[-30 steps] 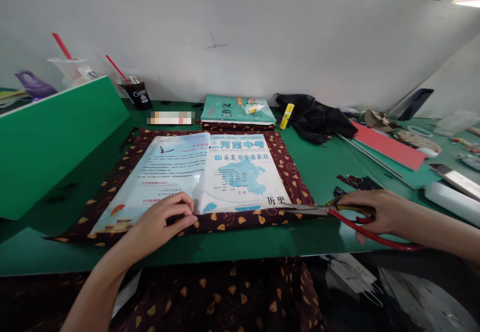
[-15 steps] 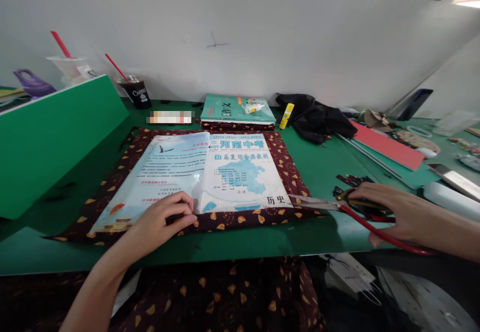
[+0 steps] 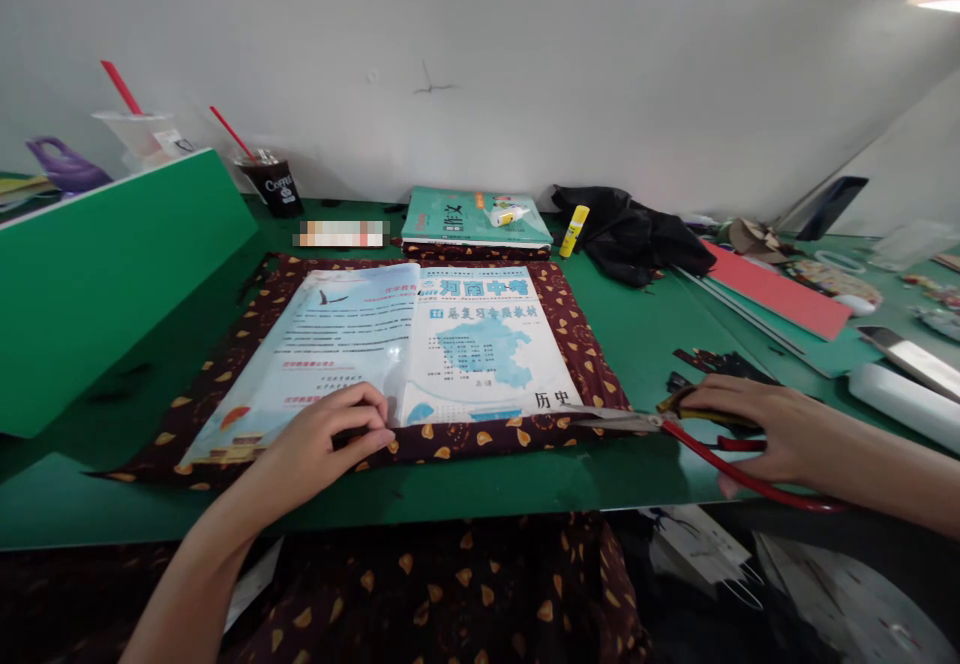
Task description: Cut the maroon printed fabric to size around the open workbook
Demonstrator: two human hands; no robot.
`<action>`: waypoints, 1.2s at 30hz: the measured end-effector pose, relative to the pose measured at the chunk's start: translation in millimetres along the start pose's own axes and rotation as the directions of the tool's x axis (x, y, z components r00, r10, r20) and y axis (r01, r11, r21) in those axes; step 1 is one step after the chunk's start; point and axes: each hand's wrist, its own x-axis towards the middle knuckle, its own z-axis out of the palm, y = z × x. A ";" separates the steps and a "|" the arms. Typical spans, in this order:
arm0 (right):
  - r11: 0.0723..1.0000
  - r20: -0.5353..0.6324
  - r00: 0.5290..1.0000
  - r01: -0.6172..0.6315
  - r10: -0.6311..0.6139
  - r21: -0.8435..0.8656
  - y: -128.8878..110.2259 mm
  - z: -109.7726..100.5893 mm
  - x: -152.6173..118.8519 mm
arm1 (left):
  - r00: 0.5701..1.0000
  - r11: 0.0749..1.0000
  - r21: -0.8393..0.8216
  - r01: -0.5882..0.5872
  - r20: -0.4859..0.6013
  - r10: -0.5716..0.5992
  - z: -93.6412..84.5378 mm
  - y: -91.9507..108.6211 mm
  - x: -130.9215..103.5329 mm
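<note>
An open book (image 3: 480,354) lies on a dark brown fabric (image 3: 577,329) with a yellow leaf-like print. The fabric shows around the book, and its near edge is folded along the book's bottom. At the middle of that edge, my left hand (image 3: 341,434) is closed, thumb and fingertips pinched on the fold. My right hand (image 3: 765,434) grips scissors (image 3: 660,424) with red and yellow handles. Their blades point left at the fabric by the book's lower right corner; how much cloth lies between them, I cannot tell.
Behind the book, a green book (image 3: 450,214) carries a small white bottle (image 3: 508,214). A yellow glue stick (image 3: 574,231) stands beside black cloth (image 3: 630,234). Drinks, including a dark coffee cup (image 3: 276,184), sit behind a green panel (image 3: 127,284). Fabric scraps (image 3: 720,364) lie near my right hand.
The scissors have moved slightly left and down onto the fabric by the book's corner, and their handles have come closer together. My left hand stays in place.
</note>
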 end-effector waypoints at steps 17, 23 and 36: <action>0.996 0.016 0.998 -0.062 0.061 0.059 -2.8 -0.6 2.6 | 1.000 1.000 0.018 -0.010 -0.027 0.010 -0.3 2.1 0.6; 0.994 -0.014 0.996 -0.092 0.093 0.053 -0.9 0.1 2.3 | 1.000 1.000 0.017 -0.012 -0.028 0.012 -0.6 1.9 -0.2; 0.997 -0.002 0.997 -0.078 0.078 0.026 4.8 1.2 0.9 | 0.999 1.000 0.012 -0.020 -0.025 0.020 0.1 1.1 0.2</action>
